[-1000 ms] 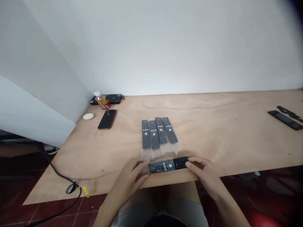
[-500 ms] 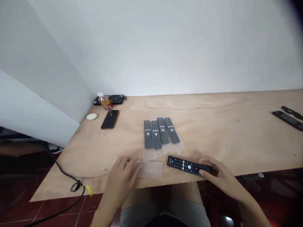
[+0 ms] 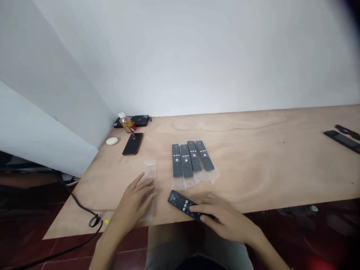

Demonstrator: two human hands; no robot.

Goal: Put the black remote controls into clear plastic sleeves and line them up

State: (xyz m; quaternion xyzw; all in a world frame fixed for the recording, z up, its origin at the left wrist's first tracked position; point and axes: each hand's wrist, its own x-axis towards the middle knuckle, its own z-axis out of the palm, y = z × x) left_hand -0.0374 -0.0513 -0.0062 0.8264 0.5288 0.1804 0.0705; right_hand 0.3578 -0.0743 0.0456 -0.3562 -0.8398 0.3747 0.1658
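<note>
- The left hand [image 3: 137,198], fingers loosely spread, rests on the clear sleeve [image 3: 150,168], which has swung from crosswise to pointing wallward.
- The right hand [image 3: 222,213] grips the bare black remote [image 3: 178,200], now shifted leftward, near the table's [image 3: 253,165] front edge.
- Four wrapped remotes [image 3: 194,156] lie just beyond it, unmoved.

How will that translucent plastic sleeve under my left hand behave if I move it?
The plastic sleeve looks thin and translucent, so probably floppy and light. Lying flat under your left hand, it would likely slide, not tip.
</note>
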